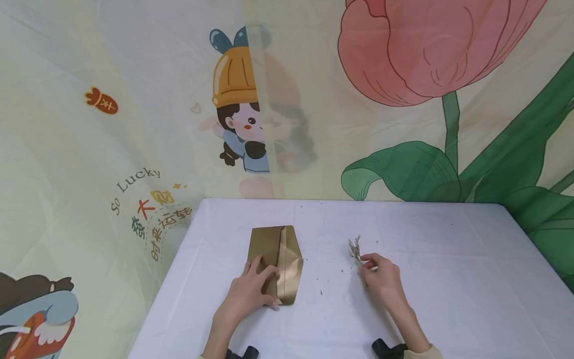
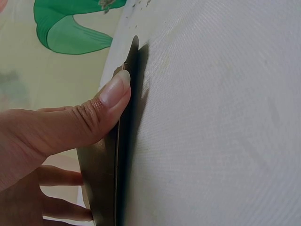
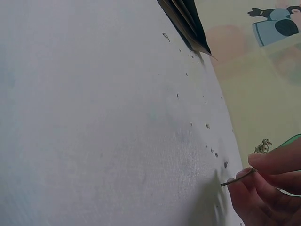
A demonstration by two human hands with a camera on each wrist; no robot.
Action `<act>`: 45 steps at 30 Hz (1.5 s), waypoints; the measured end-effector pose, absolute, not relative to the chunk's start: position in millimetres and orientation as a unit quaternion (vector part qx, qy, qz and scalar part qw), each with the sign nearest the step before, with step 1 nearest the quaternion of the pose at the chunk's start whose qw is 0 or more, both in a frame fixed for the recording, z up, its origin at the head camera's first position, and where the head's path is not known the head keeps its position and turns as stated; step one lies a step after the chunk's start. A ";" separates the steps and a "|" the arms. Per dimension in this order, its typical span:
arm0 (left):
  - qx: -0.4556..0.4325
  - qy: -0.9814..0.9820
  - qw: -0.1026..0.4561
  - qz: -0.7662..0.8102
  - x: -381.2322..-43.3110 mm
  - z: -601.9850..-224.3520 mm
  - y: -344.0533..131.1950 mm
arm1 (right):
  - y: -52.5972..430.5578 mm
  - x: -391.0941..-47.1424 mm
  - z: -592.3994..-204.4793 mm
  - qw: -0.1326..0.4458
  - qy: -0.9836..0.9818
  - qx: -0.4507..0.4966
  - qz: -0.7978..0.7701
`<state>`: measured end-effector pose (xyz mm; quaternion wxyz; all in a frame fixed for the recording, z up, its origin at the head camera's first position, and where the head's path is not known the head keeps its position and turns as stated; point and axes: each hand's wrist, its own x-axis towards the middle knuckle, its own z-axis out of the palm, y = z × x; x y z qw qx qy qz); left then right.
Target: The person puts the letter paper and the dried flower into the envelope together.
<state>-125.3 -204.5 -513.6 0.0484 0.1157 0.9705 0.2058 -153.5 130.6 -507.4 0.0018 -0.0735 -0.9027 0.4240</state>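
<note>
A gold paper envelope (image 1: 291,264) lies on the table's left half, its pointed flap side facing right. My left hand (image 1: 247,286) holds it, with fingers over the top and left side. In the left wrist view, the thumb (image 2: 115,89) presses on the envelope's near edge (image 2: 101,183), just above the cloth. A small sprig of dried flowers (image 1: 355,248) is pinched in my right hand (image 1: 383,279), to the right of the envelope. Its thin stem (image 3: 237,178) sticks out between thumb and fingers in the right wrist view, where the flower head (image 3: 262,147) is partly hidden.
Dry crumbs (image 1: 321,292) are scattered over the white tablecloth (image 1: 471,284), mostly between the hands. A printed fabric backdrop (image 1: 309,164) hangs behind the table. Black wrist straps (image 1: 389,349) show at the lower edge of the head view.
</note>
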 end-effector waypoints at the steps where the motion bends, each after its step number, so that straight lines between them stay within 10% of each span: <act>1: 0.116 0.970 0.048 0.206 -125.3 -513.7 -204.7 | 129.5 -153.5 -507.0 0.001 -0.902 -0.072 0.425; 45: 0.112 0.970 0.051 0.211 -124.0 -511.2 -205.1 | 79.1 -157.9 -508.0 -0.032 -0.879 -0.057 0.473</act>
